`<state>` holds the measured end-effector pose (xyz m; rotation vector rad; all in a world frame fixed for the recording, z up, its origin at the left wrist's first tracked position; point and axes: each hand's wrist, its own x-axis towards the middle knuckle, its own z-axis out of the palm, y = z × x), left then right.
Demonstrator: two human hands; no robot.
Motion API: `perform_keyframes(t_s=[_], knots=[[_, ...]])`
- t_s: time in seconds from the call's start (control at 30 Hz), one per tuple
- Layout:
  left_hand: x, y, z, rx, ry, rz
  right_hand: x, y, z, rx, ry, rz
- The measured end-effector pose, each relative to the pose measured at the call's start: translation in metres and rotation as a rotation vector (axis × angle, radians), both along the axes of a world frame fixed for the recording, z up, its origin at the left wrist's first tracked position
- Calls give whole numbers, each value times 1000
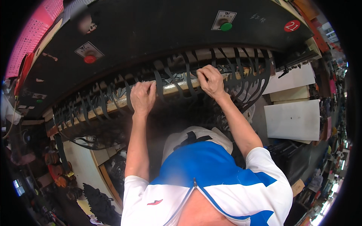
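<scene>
A row of black straps (187, 71) hangs in loops over a long pale rail (171, 89) below a dark machine panel. My left hand (142, 96) is at the rail with its fingers curled inward, right beside one strap; whatever it grips is hidden behind the fingers. Farther right, my right hand (212, 81) reaches to the same row, thumb and fingers bent together in a pinch. What lies between those fingertips is too small to make out. Dark narrow pieces lie among the straps behind the rail.
The dark panel (158, 34) above carries a red button (90, 59) and a green button (226, 26). White sheets (292, 119) lie at the right. A pink basket (36, 35) stands at the far left. Black cords (81, 142) hang below the rail's left end.
</scene>
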<state>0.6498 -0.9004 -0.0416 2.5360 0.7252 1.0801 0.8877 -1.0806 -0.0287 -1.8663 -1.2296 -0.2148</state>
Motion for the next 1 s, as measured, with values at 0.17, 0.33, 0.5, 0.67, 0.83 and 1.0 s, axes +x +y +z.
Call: perform_keyframes(t_s=[0.17,0.33,0.5,0.67,0.83,1.0], knots=[[-10,-4,0,12,-8,2,-3,0,-16,-7,4,43],[-9,-11,-10,-7,64,26,-6,-6,-20,-7,7,28],[-32,-20,-10,-35,24,77,-30,-13,-23,11,66,41],[-85,-48,-1,-38,12,45,-79,-42,-25,-60,80,78],[-114,-95,-13,-107,72,38,-96,-87,-25,-136,328,56],[-137,-134,5,-73,219,-91,-102,-110,2,-38,234,-140]])
